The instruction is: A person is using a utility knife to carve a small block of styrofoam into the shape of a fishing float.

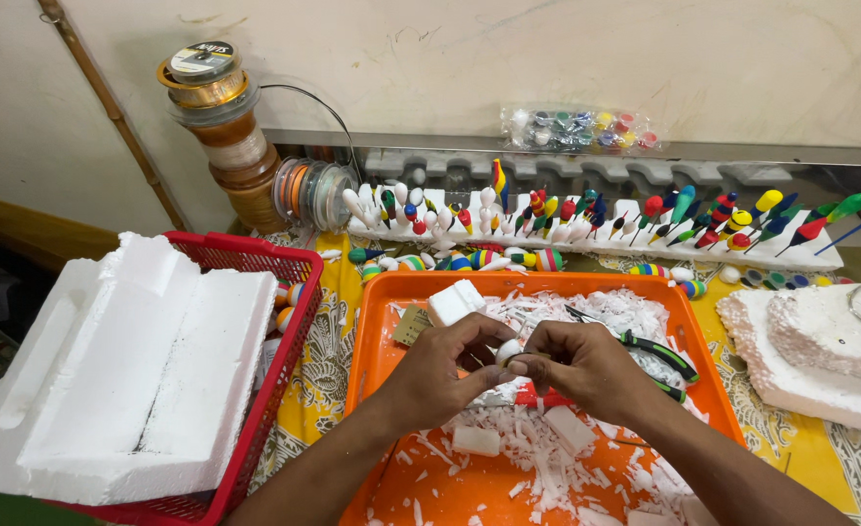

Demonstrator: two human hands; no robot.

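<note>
**A:** What are the person's hands doing?

**B:** They are together over the orange tray (377,321). The left hand (440,365) and the right hand (581,365) meet at a small white foam piece (508,351), rounded like an unpainted float body. The fingertips of both hands are pinched on it, so each hand is closed on the same piece.

**A:** Where does that piece sit?

**B:** It is held just above the middle of the tray, over a litter of white foam shavings (537,458). A white foam block (455,302) lies in the tray just beyond the left hand, and pliers with green-and-black handles (659,353) lie just beyond the right hand.

**A:** And around the tray?

**B:** To the left stands a red plastic basket (284,331) with a big slab of white packing foam (128,380) lying across it. To the right, a rough-edged foam slab (820,351) rests on the yellow patterned cloth (323,370). Behind the tray, a long white foam strip (606,244) holds rows of painted fishing floats (547,209) stuck in by their stems; a few more floats lie loose in front of it. Spools of line (221,117) are stacked by the wall, and a bag of small paint pots (581,130) sits on the ledge.
</note>
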